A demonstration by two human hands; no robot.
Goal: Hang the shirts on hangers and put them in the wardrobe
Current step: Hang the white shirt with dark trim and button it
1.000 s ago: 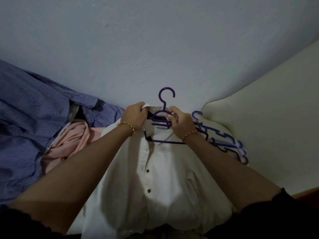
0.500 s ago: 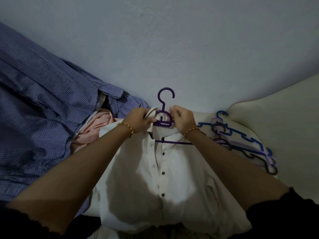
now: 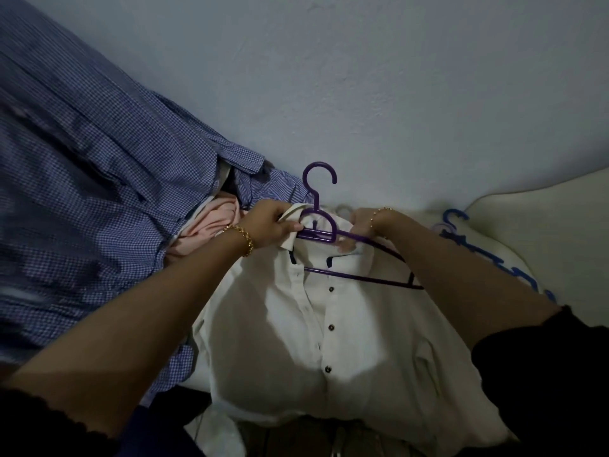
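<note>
Mid-hangering: left hand (image 3: 270,225) pinches white shirt (image 3: 329,341) collar, right hand (image 3: 367,222) grips its shoulder; next seat purple hanger (image 3: 316,238) exposed arm inside

Left: heaped blue checked shirt (image 3: 99,192), pink garment (image 3: 211,222) beside it; right: loose hangers (image 3: 454,212); behind: wall (image 3: 362,94); open passage above white shirt (image 3: 346,324).

A home bedroom: heaped shirts (image 3: 99,192) and spare hangers (image 3: 454,229) on cream bedding (image 3: 543,245).

The left hand (image 3: 270,225) is pinching the collar of a white button-up shirt (image 3: 329,324) beside a purple plastic hanger (image 3: 317,206) (hook sticking out above), while the right hand (image 3: 365,225) is gripping the opposite side.
</note>
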